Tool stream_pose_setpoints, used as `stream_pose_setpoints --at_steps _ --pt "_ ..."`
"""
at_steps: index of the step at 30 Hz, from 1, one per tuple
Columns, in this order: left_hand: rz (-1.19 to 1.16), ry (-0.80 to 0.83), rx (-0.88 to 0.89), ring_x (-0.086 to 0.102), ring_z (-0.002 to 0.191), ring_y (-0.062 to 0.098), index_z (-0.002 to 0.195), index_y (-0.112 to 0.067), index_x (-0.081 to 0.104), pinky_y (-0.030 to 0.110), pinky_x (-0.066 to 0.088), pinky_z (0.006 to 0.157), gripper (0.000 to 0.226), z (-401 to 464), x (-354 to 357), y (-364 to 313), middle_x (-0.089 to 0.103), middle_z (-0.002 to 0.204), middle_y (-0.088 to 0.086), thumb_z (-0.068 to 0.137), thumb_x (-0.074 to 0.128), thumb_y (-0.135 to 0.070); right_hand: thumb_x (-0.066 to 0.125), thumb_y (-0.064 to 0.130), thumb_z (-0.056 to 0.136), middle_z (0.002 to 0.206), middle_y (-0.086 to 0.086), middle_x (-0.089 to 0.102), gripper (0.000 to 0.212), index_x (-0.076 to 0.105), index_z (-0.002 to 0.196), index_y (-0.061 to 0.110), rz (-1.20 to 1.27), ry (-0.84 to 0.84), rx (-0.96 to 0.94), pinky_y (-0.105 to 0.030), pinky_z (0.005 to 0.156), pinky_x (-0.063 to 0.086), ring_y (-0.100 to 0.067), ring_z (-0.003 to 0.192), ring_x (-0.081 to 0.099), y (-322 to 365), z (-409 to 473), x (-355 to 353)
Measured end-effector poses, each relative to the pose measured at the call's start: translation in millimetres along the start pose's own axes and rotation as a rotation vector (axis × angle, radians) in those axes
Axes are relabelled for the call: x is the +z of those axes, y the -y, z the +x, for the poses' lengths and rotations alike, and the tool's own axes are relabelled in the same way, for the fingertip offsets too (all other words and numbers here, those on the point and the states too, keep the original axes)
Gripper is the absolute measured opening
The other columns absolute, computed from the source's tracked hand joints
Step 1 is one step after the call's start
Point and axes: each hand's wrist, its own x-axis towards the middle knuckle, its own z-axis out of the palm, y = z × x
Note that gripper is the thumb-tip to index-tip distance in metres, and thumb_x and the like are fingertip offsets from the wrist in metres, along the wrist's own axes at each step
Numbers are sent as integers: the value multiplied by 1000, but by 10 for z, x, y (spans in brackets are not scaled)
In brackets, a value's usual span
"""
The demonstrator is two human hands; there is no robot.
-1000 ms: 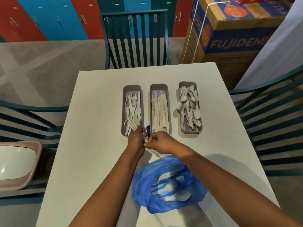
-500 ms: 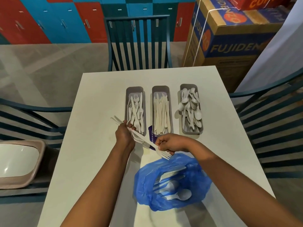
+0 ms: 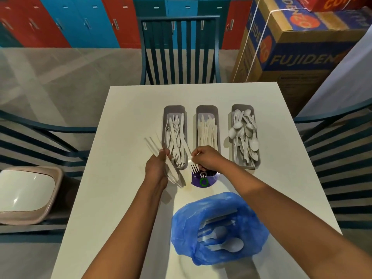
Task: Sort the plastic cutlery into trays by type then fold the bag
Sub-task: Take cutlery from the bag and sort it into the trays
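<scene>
Three grey trays stand side by side on the white table (image 3: 124, 178): a fork tray (image 3: 165, 117) on the left, a knife tray (image 3: 207, 109) in the middle, a spoon tray (image 3: 242, 107) on the right. My left hand (image 3: 158, 168) grips a bundle of white forks (image 3: 171, 174), just left of the fork tray's near end. My right hand (image 3: 207, 158) pinches a single fork (image 3: 191, 158) by its handle, tines pointing toward me, at the near ends of the fork and knife trays. A blue plastic bag (image 3: 217, 226) lies open near me with spoons and other cutlery inside.
A purple round sticker (image 3: 203, 180) lies on the table below my right hand. Dark teal slatted chairs (image 3: 179, 49) surround the table. A beige bin (image 3: 30, 194) sits on the left chair. A large cardboard box (image 3: 298, 47) stands at the back right.
My hands have drawn apart. The right hand has pulled one fork out of the bundle and lifted it toward the fork tray; the left hand keeps the bundle.
</scene>
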Motion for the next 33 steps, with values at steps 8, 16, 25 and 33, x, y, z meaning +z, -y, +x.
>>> stream_pose_setpoints --at_steps 8,16,25,33 --pt "86 7 0 60 75 21 86 -11 64 32 49 68 16 11 -131 20 64 84 7 95 50 -9 60 10 87 97 -6 58 17 62 103 6 21 -154 -66 -26 70 44 -18 71 52 276 425 230" --pt "81 -17 -33 55 64 20 87 -15 57 21 43 44 12 30 -140 22 60 78 9 94 52 -8 59 20 90 70 -6 57 11 63 87 10 36 117 -58 -33 61 46 -22 65 53 233 215 310" --pt "121 86 -49 41 37 7 88 -14 52 17 36 38 11 -65 159 94 42 55 1 97 48 -11 53 9 92 59 -1 45 30 46 64 18 -59 13 -51 -21 48 37 -3 42 46 57 -30 234" --pt "-117 117 -229 38 37 11 79 -12 47 16 31 38 23 -131 194 144 35 59 2 95 30 -8 43 16 95 71 -5 48 34 40 61 15 -138 -241 71 -24 53 31 -22 74 47 -233 -55 -90"
